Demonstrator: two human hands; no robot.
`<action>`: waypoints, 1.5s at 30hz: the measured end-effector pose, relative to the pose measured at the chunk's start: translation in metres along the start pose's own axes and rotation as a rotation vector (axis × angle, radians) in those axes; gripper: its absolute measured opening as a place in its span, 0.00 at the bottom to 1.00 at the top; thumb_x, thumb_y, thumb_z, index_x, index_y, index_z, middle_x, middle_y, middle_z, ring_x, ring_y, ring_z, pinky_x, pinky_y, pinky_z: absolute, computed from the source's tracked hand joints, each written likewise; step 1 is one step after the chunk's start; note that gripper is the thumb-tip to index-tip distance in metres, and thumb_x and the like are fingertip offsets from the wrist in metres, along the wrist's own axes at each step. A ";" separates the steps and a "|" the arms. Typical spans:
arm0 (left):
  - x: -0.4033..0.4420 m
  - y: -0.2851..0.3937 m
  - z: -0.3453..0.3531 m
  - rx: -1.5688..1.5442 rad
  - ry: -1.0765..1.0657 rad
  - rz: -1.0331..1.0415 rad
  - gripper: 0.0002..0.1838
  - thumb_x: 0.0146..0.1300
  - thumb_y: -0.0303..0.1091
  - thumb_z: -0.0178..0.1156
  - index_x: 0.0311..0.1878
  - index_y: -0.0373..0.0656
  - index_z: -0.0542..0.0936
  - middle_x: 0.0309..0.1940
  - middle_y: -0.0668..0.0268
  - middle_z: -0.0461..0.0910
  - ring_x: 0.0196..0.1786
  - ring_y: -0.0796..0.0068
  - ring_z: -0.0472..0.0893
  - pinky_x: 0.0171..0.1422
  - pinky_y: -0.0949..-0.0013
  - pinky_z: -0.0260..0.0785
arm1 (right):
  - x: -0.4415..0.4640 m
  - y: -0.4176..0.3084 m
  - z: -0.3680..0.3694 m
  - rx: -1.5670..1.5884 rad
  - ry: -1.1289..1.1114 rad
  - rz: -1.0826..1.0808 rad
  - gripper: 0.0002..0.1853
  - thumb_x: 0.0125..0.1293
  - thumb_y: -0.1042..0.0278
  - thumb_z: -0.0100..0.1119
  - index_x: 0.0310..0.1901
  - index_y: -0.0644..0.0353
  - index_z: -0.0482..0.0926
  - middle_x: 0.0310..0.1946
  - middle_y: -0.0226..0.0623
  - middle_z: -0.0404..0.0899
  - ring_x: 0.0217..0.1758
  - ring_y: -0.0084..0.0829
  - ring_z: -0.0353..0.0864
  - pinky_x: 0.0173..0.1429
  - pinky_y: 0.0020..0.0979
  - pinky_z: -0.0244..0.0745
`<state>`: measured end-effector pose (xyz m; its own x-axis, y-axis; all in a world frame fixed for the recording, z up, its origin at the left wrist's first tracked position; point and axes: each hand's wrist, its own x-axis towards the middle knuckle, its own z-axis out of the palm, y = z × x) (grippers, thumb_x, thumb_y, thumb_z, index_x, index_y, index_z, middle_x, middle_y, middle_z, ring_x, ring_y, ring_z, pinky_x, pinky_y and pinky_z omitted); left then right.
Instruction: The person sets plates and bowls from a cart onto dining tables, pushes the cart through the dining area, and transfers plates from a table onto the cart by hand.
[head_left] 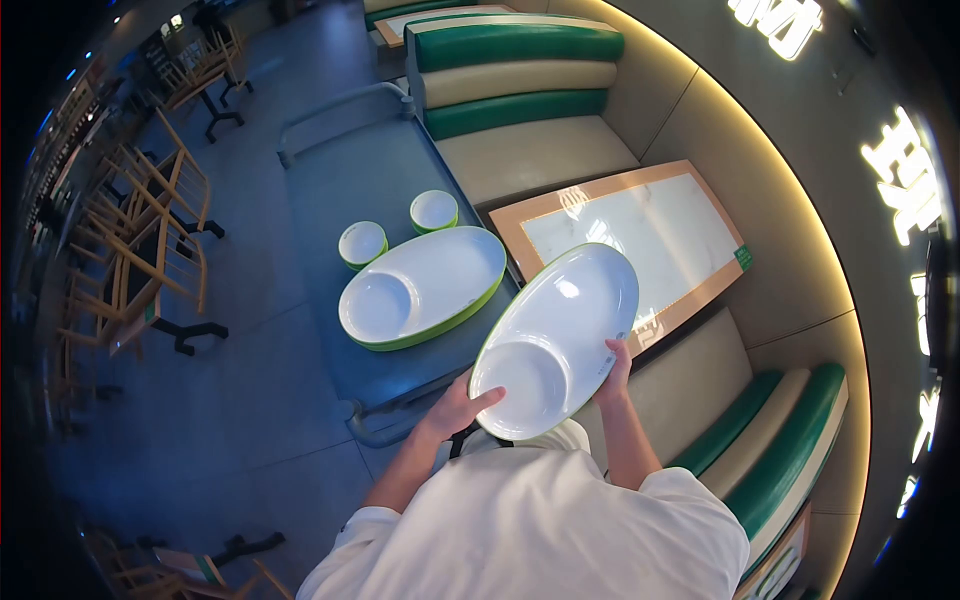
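Note:
Between my hands I hold an oval white plate [580,310] with a green rim and a round hollow at its near end. My left hand [468,404] grips the near left edge, thumb over the rim. On the right edge, my right hand [616,368] has its thumb on top; the fingers beneath are hidden. To the left, a stack of similar oval plates [450,270] rests on a grey cart [340,190]. Behind that stack stand two small stacks of white bowls with green outsides, the left bowls [362,243] and the right bowls [434,211].
A table [690,215] with a wooden border and white centre stands at the right, beyond the held plate. Green and beige booth seats [520,80] lie on both sides of it. Wooden chairs [150,230] stand along the left. The cart's handle rail [385,430] is close to my left forearm.

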<state>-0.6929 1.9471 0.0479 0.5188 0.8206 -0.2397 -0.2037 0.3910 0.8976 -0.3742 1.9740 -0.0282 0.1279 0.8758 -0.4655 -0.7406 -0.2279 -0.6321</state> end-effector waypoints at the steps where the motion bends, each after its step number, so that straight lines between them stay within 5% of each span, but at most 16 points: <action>1: 0.000 -0.001 -0.002 0.054 0.040 -0.042 0.33 0.73 0.39 0.65 0.75 0.35 0.67 0.63 0.60 0.78 0.64 0.73 0.76 0.71 0.64 0.69 | -0.002 -0.001 0.009 -0.001 -0.008 0.003 0.35 0.64 0.51 0.55 0.69 0.62 0.70 0.61 0.44 0.79 0.62 0.44 0.80 0.68 0.45 0.76; 6: -0.013 0.007 -0.009 0.215 -0.033 0.011 0.28 0.76 0.35 0.61 0.73 0.33 0.68 0.62 0.61 0.79 0.63 0.75 0.76 0.69 0.65 0.70 | -0.014 -0.015 0.034 -0.073 -0.108 0.046 0.34 0.68 0.48 0.55 0.70 0.60 0.69 0.64 0.43 0.77 0.65 0.43 0.78 0.70 0.44 0.72; 13: 0.024 0.006 -0.005 -0.204 0.044 -0.127 0.28 0.71 0.29 0.55 0.74 0.36 0.69 0.61 0.61 0.79 0.61 0.74 0.78 0.68 0.68 0.69 | -0.030 -0.008 0.011 -0.004 -0.230 -0.139 0.34 0.79 0.41 0.47 0.74 0.60 0.67 0.68 0.40 0.76 0.70 0.39 0.77 0.74 0.45 0.70; 15: 0.042 0.011 0.007 -0.013 0.037 0.060 0.30 0.66 0.26 0.54 0.73 0.36 0.70 0.57 0.64 0.80 0.57 0.75 0.78 0.65 0.70 0.70 | -0.037 0.001 -0.003 -0.158 -0.269 -0.135 0.29 0.80 0.52 0.53 0.73 0.61 0.66 0.66 0.40 0.78 0.69 0.37 0.78 0.73 0.44 0.72; 16: 0.053 0.013 0.015 0.056 0.053 0.065 0.30 0.63 0.25 0.54 0.71 0.37 0.71 0.54 0.66 0.81 0.51 0.77 0.79 0.58 0.72 0.71 | -0.044 0.001 -0.008 -0.335 -0.082 -0.095 0.26 0.76 0.63 0.59 0.70 0.63 0.68 0.62 0.41 0.80 0.65 0.34 0.81 0.70 0.41 0.75; 17: 0.062 0.012 0.020 0.063 0.041 0.059 0.30 0.63 0.25 0.54 0.71 0.37 0.71 0.54 0.66 0.81 0.51 0.77 0.79 0.58 0.72 0.71 | -0.047 0.000 -0.011 -0.325 -0.073 -0.102 0.26 0.76 0.63 0.59 0.70 0.63 0.68 0.62 0.41 0.80 0.65 0.34 0.81 0.70 0.41 0.75; 19: 0.079 0.018 0.035 0.086 -0.042 -0.093 0.32 0.65 0.29 0.56 0.74 0.38 0.68 0.61 0.63 0.78 0.60 0.74 0.76 0.66 0.68 0.69 | -0.053 -0.004 -0.013 -0.323 0.008 -0.134 0.23 0.74 0.70 0.58 0.67 0.65 0.69 0.57 0.41 0.82 0.60 0.34 0.84 0.68 0.39 0.78; 21: 0.092 0.014 0.046 0.252 -0.069 -0.200 0.29 0.69 0.33 0.59 0.73 0.38 0.69 0.56 0.64 0.80 0.53 0.77 0.78 0.58 0.70 0.73 | -0.044 -0.007 -0.031 -0.195 0.057 -0.119 0.22 0.71 0.72 0.56 0.65 0.64 0.71 0.55 0.41 0.82 0.56 0.35 0.85 0.67 0.39 0.79; 23: 0.099 -0.012 0.051 0.258 -0.126 -0.138 0.26 0.73 0.38 0.60 0.70 0.39 0.72 0.52 0.65 0.82 0.45 0.81 0.78 0.47 0.72 0.74 | -0.032 -0.010 -0.055 -0.117 0.108 -0.080 0.22 0.70 0.73 0.55 0.65 0.64 0.71 0.55 0.42 0.82 0.56 0.36 0.86 0.66 0.39 0.80; 27: 0.079 -0.008 0.047 0.606 0.160 0.048 0.29 0.69 0.44 0.68 0.67 0.40 0.75 0.43 0.65 0.85 0.37 0.81 0.77 0.46 0.75 0.71 | 0.001 -0.017 -0.098 -0.093 0.159 -0.195 0.22 0.68 0.74 0.55 0.63 0.66 0.73 0.55 0.43 0.83 0.55 0.37 0.86 0.62 0.40 0.81; 29: 0.069 -0.015 0.032 0.748 0.225 0.031 0.28 0.66 0.47 0.70 0.64 0.41 0.79 0.42 0.66 0.86 0.39 0.74 0.80 0.50 0.70 0.73 | 0.017 -0.024 -0.110 -0.085 0.193 -0.229 0.22 0.67 0.74 0.55 0.62 0.65 0.73 0.53 0.41 0.83 0.52 0.34 0.86 0.58 0.39 0.83; 31: 0.061 -0.024 0.022 1.244 0.311 0.149 0.27 0.66 0.50 0.68 0.61 0.43 0.81 0.43 0.64 0.86 0.44 0.64 0.83 0.55 0.60 0.73 | 0.033 -0.034 -0.121 -0.157 0.277 -0.213 0.21 0.67 0.75 0.55 0.61 0.64 0.74 0.50 0.37 0.83 0.48 0.31 0.87 0.54 0.36 0.84; 37: 0.075 -0.021 0.039 1.298 0.311 -0.322 0.31 0.70 0.64 0.57 0.61 0.48 0.83 0.49 0.59 0.87 0.57 0.58 0.83 0.64 0.54 0.71 | 0.098 -0.040 -0.161 -0.233 0.388 -0.154 0.20 0.68 0.73 0.57 0.61 0.63 0.72 0.46 0.37 0.83 0.42 0.30 0.87 0.48 0.34 0.86; 45: 0.087 -0.017 0.045 1.271 0.334 -0.402 0.32 0.70 0.66 0.55 0.61 0.49 0.84 0.49 0.59 0.87 0.57 0.56 0.84 0.63 0.55 0.74 | 0.145 -0.030 -0.195 -0.176 0.392 -0.132 0.21 0.68 0.72 0.58 0.62 0.61 0.70 0.46 0.39 0.84 0.40 0.32 0.88 0.47 0.34 0.87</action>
<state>-0.6075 1.9928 0.0282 0.1018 0.8738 -0.4755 0.8989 0.1239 0.4202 -0.2043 2.0250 -0.1979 0.4791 0.6822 -0.5524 -0.5823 -0.2239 -0.7816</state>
